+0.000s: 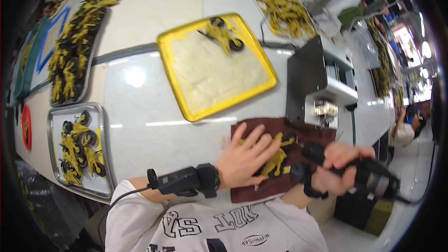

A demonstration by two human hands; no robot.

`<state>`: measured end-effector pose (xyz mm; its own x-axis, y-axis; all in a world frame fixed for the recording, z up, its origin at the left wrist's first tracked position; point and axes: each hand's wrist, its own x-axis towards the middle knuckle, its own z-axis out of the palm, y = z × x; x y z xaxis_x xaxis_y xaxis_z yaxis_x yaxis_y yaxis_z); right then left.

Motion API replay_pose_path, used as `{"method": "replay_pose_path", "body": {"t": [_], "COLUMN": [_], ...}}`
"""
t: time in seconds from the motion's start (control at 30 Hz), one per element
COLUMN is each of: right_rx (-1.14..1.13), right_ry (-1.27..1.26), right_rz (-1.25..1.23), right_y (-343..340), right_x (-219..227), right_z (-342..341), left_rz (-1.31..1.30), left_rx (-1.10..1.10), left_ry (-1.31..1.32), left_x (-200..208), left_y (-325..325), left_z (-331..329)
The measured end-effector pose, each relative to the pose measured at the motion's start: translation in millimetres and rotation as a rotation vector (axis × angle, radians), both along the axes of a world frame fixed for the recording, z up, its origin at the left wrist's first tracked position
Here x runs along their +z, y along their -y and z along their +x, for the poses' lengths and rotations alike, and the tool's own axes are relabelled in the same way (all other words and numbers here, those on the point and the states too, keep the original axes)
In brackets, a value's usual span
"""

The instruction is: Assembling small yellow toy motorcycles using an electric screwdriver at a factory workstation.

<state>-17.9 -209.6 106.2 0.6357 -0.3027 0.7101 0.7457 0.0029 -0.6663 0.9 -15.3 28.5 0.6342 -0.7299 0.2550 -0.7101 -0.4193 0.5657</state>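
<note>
My left hand (248,159) lies over a yellow toy motorcycle (276,162) with black wheels, its thumb and index finger on either side of the toy. The other fingers are spread out. Beneath the toy is a dark brown cloth (249,195). My right hand (339,170) is wrapped around a black corded electric screwdriver (373,176), its front end pointing left toward the toy. The bit's tip is too small to make out, so contact cannot be told.
A yellow-rimmed tray (189,109) holds one toy motorcycle. Left stands a metal tray (106,161) of several more, with a heaped dark tray (95,51) behind. A black and white machine (305,77) stands beyond the cloth; yellow parts (282,9) lie farther back.
</note>
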Motion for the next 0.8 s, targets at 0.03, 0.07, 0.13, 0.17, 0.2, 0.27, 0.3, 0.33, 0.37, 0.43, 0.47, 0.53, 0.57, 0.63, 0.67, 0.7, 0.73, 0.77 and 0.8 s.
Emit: {"method": "replay_pose_path", "body": {"t": [0.03,0.07,0.13,0.17,0.2,0.27,0.3,0.33,0.37,0.43,0.47,0.53,0.57,0.63,0.67,0.7,0.73,0.77,0.8], "right_rx": [0.0,-0.001,0.082,0.165,0.263,0.417,0.498,0.478,0.585,0.581,0.418,-0.036,-0.309,0.005,0.011,0.002,0.112,0.195,0.114], "right_ry": [0.043,0.038,0.011,0.011,0.079,0.194,0.205,0.366,0.288,0.361,0.319,0.185,0.083,0.015,-0.034,-0.071,-0.094,-0.117,-0.109], "right_rz": [0.005,-0.018,-0.046,-0.074,-0.131,-0.135,0.074,0.234,0.353,0.599,0.584,0.467,0.374,0.349,0.451,0.546,0.528,0.496,0.52], "right_y": [1,1,-5,-8,-4,0,9,11,15,34,32,36,42,62,74,76,77,73,63], "right_x": [4,8,12,11,8,18,20,45,63,54,50,32,18,-5,-12,-18,-18,-18,-16], "right_z": [-6,-11,-12,-10,-7,-8,-14,-35,-38,-36,-35,-31,-30,-34,-37,-36,-35,-33,-32], "left_rz": [-0.016,-0.002,-0.024,-0.014,-0.016,0.034,0.068,-0.012,-0.041,-0.045,-0.086,0.042,0.153,0.383,0.433,0.396,0.341,0.269,0.085], "left_rx": [0.006,0.0,-0.03,-0.043,-0.019,-0.024,0.069,-0.033,-0.023,0.346,0.616,1.085,1.271,1.505,1.586,1.597,1.552,1.485,1.295], "left_ry": [0.053,0.049,-0.041,-0.099,-0.094,-0.123,-0.145,-0.123,-0.119,-0.067,0.028,0.248,0.313,0.42,0.384,0.38,0.466,0.539,0.559], "left_x": [5,8,7,6,6,8,12,31,47,71,73,64,57,47,31,33,32,61,79], "left_y": [-1,-3,-3,-7,-8,-13,-22,-23,-41,-111,-145,-215,-246,-305,-334,-342,-332,-290,-254], "left_z": [-3,-5,-4,-3,-6,-16,-23,-22,-27,-38,-43,-48,-62,-90,-101,-92,-95,-70,-49]}}
